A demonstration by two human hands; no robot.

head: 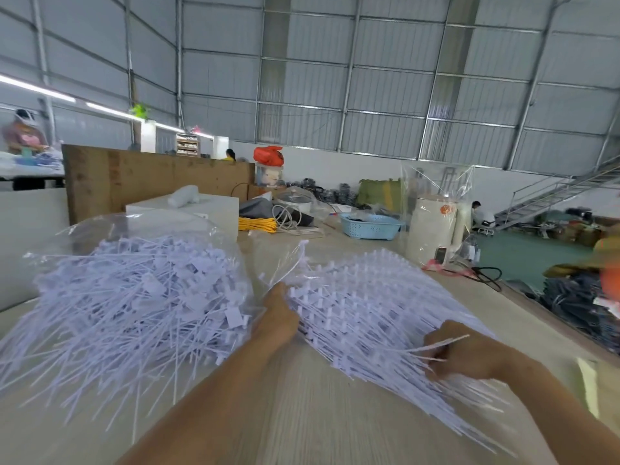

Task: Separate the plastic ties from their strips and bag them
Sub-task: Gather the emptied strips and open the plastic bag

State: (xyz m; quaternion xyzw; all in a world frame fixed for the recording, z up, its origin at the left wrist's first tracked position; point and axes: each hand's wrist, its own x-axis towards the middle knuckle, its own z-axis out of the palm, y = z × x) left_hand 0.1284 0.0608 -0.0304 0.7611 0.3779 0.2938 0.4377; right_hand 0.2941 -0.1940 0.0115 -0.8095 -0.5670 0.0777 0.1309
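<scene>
At the far left, behind the work table (302, 414), a person (21, 134) stands at another bench. On the left part of the pale wooden table lies a clear plastic bag (141, 226), open toward the worker, and a big loose heap of white ties (134, 303) fills it and spills out of its mouth onto the table.

Just right of this heap is the left hand (278, 317). It rests on the left edge of the stacked strips (362, 307), and a few thin ties rise up from between its fingers; the fingers are on the far side of the hand, so I cannot tell if they are curled around the ties or only pressing on the stack. The strips lie in a thick fan in the middle of the table, the ties still joined in rows, their heads pointing away from the worker.

Further right, the right hand (466, 354) is at the near right edge of the stack. Its fingers are curled and pinch a small bunch of tie tails (443, 344), which stick out to the upper right of the fist.

Behind the stack stand a light blue basket (369, 226), a coil of yellow cord (256, 224) and a tall white cylinder (431, 226). At the far right a metal staircase (553, 193) climbs the wall.
</scene>
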